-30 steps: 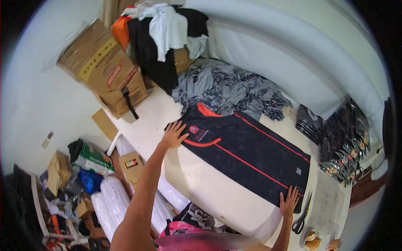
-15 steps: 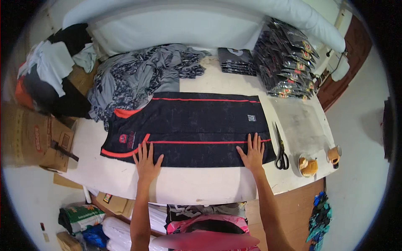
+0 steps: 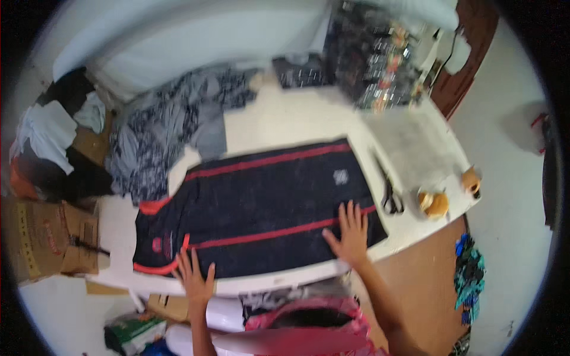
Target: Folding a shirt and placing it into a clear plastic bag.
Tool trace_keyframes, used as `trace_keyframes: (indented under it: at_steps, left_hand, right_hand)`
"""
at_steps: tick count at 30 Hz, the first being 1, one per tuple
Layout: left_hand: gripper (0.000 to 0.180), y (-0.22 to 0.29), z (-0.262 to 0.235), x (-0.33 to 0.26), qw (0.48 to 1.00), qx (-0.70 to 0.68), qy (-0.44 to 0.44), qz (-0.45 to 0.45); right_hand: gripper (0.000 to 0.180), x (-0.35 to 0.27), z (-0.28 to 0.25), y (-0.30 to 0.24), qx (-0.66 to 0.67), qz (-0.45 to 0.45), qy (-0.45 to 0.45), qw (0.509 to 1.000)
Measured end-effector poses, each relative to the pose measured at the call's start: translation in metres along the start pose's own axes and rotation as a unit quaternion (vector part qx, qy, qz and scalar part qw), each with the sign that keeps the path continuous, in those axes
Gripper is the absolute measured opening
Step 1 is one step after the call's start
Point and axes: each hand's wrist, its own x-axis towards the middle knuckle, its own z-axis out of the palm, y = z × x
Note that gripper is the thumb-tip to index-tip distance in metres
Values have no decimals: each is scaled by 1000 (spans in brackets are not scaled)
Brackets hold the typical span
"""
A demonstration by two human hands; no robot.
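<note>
A black sleeveless jersey [image 3: 267, 193] with red side stripes and orange-red trim lies flat across the white table [image 3: 285, 121], its neck end to the left. My left hand [image 3: 196, 279], fingers spread, rests on its near edge by the trim. Over by the hem, my right hand [image 3: 351, 240] presses flat on the cloth near the lower stripe, fingers apart. Neither hand grips anything. Just past the hem lie black-handled scissors [image 3: 392, 200], beside a clear plastic sheet or bag [image 3: 409, 139].
Grey patterned garments [image 3: 172, 118] are heaped at the back left. Bagged black garments [image 3: 368, 65] are stacked at the back right, beside a small folded pile [image 3: 298, 71]. A plate of bread [image 3: 435, 203] and a mug [image 3: 471, 180] stand near the right edge. Cardboard boxes [image 3: 44, 237] are at left.
The jersey has slid toward me, closer to the table's front edge, with both hands flat on it. The whole view has also tilted and shifted.
</note>
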Motion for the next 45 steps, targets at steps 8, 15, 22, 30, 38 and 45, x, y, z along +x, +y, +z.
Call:
trace_keyframes:
  at_steps: [8,15,22,30,38,45]
  left_hand:
    - [63,58,1,25,982,-108,-13,152]
    - [50,46,-17,96,978,-104,22,178]
    - [50,10,24,281,979,-25,71,187]
    - [20,-4,2,317,966,-154,16,209]
    - [17,-20,-15,292,954,-229,55,188]
    - [13,-40,-47,244,940,-287,36,183]
  right_hand:
    - [79,31,23,-6,-4,-9,-3,1000]
    - [54,120,7,45,3,-29,55,998]
    - [41,276,48,88,-38,-192,44,980]
    - [13,280,13,102,47,-161,-62,984]
    - [27,267,12,105,-92,-187,-98,973]
    - [32,208,-61,89,50,-142,36,988]
